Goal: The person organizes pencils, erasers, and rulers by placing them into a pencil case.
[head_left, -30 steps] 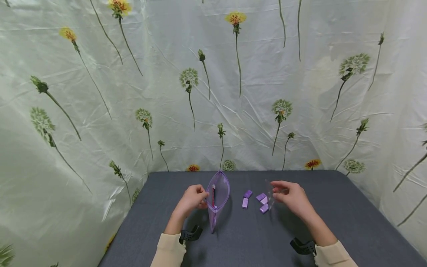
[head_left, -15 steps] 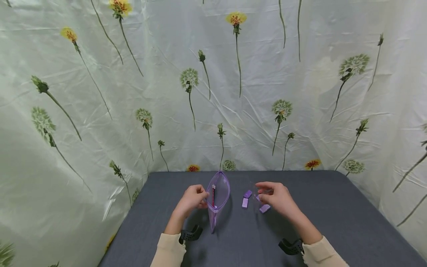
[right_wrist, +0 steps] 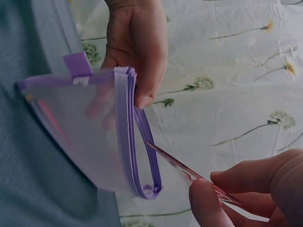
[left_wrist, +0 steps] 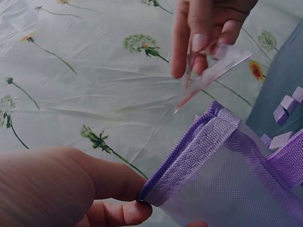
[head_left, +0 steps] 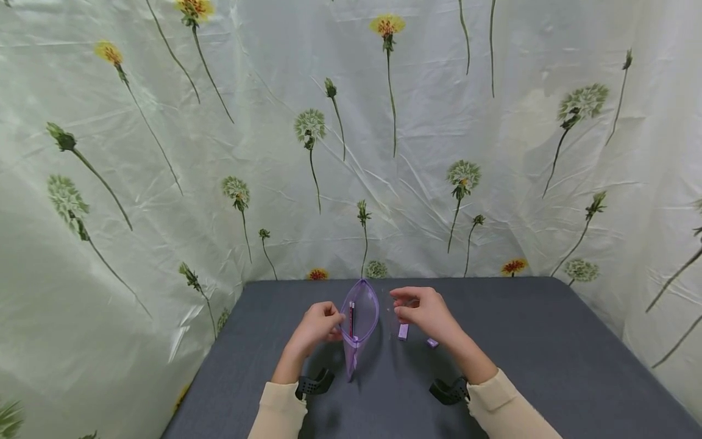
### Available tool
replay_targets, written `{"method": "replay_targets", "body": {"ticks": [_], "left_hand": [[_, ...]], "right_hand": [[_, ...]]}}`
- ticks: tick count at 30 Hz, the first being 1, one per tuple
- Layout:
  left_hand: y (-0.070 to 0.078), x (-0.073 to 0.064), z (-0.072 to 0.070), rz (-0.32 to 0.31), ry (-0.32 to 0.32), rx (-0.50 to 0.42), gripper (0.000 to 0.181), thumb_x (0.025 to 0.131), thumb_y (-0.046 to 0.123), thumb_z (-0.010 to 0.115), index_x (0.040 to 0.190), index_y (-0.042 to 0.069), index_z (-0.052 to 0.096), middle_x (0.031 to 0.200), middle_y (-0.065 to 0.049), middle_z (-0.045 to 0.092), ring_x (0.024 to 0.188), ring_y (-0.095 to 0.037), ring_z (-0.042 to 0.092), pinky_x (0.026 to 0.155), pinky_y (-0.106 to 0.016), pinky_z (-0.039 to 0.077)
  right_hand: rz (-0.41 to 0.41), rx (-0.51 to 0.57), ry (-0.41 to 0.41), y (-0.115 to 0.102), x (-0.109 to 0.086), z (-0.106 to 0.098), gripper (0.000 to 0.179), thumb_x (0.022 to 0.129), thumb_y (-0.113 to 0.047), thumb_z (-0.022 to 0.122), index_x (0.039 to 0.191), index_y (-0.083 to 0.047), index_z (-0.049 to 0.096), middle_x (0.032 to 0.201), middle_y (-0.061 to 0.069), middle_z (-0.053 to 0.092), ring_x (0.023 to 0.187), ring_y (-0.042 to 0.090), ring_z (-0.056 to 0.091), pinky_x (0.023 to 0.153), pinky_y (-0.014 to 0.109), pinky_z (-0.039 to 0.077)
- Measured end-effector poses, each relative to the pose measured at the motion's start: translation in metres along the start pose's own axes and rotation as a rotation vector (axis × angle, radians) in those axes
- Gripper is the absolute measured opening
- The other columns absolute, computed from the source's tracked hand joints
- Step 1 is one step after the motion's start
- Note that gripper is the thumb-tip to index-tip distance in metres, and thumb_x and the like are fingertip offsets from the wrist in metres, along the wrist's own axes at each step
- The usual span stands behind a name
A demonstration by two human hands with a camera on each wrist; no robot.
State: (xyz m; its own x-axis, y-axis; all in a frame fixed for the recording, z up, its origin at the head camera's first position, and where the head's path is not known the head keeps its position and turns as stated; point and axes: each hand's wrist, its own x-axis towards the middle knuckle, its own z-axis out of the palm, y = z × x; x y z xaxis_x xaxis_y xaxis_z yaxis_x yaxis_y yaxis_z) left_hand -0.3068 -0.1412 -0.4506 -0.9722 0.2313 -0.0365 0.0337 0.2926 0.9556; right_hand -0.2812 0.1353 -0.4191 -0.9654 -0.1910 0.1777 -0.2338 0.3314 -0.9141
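My left hand [head_left: 317,324] pinches the rim of a purple mesh zip pouch [left_wrist: 203,175], holding its mouth open and facing up. Inside stand pencils [head_left: 351,320] with pale ends. My right hand [head_left: 425,311] pinches a clear plastic set square [left_wrist: 215,71] between thumb and fingers, just right of the pouch. In the right wrist view, the tip of the set square [right_wrist: 175,163] overlaps the zipped edge of the pouch opening [right_wrist: 154,165]. The set square is nearly invisible in the head view.
Small purple blocks [head_left: 403,331] lie on the dark grey table [head_left: 548,366] right of the pouch, some hidden behind my right hand. Behind the table hangs a pale curtain [head_left: 417,183] printed with dandelions.
My right hand has moved left with the set square, passing over the purple blocks to the pouch. My left hand and the pouch have stayed nearly still.
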Motion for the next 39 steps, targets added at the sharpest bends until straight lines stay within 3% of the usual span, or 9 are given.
{"method": "replay_targets", "body": {"ticks": [5, 12, 19, 24, 30, 39], "left_hand": [[0.001, 0.0, -0.001, 0.0, -0.003, -0.008, 0.02, 0.1, 0.011, 0.062, 0.085, 0.001, 0.053, 0.095, -0.022, 0.059, 0.067, -0.021, 0.066, 0.07, -0.044, 0.062], [0.002, 0.001, -0.002, 0.0, -0.003, 0.003, 0.02, 0.099, 0.011, 0.062, 0.085, 0.001, 0.053, 0.089, -0.015, 0.057, 0.067, -0.023, 0.065, 0.072, -0.047, 0.061], [0.003, 0.002, -0.001, 0.002, 0.011, 0.004, 0.019, 0.099, 0.009, 0.062, 0.084, 0.0, 0.054, 0.087, -0.016, 0.057, 0.068, -0.024, 0.065, 0.071, -0.045, 0.061], [0.001, 0.002, 0.0, 0.006, 0.012, -0.001, 0.019, 0.098, 0.01, 0.063, 0.084, -0.001, 0.054, 0.087, -0.017, 0.057, 0.069, -0.025, 0.066, 0.068, -0.042, 0.062], [0.001, 0.002, -0.001, 0.006, 0.015, -0.008, 0.02, 0.097, 0.01, 0.064, 0.084, -0.001, 0.055, 0.086, -0.015, 0.057, 0.07, -0.026, 0.067, 0.071, -0.047, 0.061], [-0.002, 0.004, -0.002, 0.004, 0.019, 0.006, 0.02, 0.098, 0.011, 0.064, 0.085, -0.001, 0.055, 0.088, -0.015, 0.059, 0.07, -0.028, 0.067, 0.067, -0.042, 0.062]], "right_hand": [[0.019, -0.009, 0.002, -0.006, 0.01, 0.012, 0.032, 0.091, -0.003, 0.07, 0.122, -0.009, 0.071, 0.102, 0.008, 0.071, 0.086, 0.02, 0.071, 0.072, 0.038, 0.061], [0.029, -0.05, -0.029, -0.006, 0.029, 0.023, 0.032, 0.093, -0.005, 0.069, 0.125, -0.004, 0.07, 0.102, 0.008, 0.072, 0.081, 0.019, 0.072, 0.07, 0.037, 0.061], [0.098, -0.05, -0.04, -0.009, 0.046, 0.028, 0.029, 0.093, -0.004, 0.068, 0.122, -0.002, 0.071, 0.102, 0.008, 0.073, 0.079, 0.026, 0.073, 0.068, 0.036, 0.061], [0.123, -0.038, -0.054, -0.015, 0.054, 0.03, 0.029, 0.093, -0.002, 0.068, 0.122, 0.001, 0.07, 0.108, 0.015, 0.072, 0.077, 0.023, 0.072, 0.067, 0.034, 0.061], [0.08, -0.113, -0.094, -0.016, 0.067, 0.036, 0.027, 0.09, 0.001, 0.068, 0.117, 0.003, 0.071, 0.103, 0.017, 0.073, 0.072, 0.02, 0.072, 0.066, 0.036, 0.061], [0.038, -0.256, -0.136, -0.01, 0.076, 0.047, 0.028, 0.086, 0.003, 0.069, 0.114, 0.007, 0.071, 0.089, 0.009, 0.073, 0.066, 0.017, 0.071, 0.062, 0.033, 0.06]]}}
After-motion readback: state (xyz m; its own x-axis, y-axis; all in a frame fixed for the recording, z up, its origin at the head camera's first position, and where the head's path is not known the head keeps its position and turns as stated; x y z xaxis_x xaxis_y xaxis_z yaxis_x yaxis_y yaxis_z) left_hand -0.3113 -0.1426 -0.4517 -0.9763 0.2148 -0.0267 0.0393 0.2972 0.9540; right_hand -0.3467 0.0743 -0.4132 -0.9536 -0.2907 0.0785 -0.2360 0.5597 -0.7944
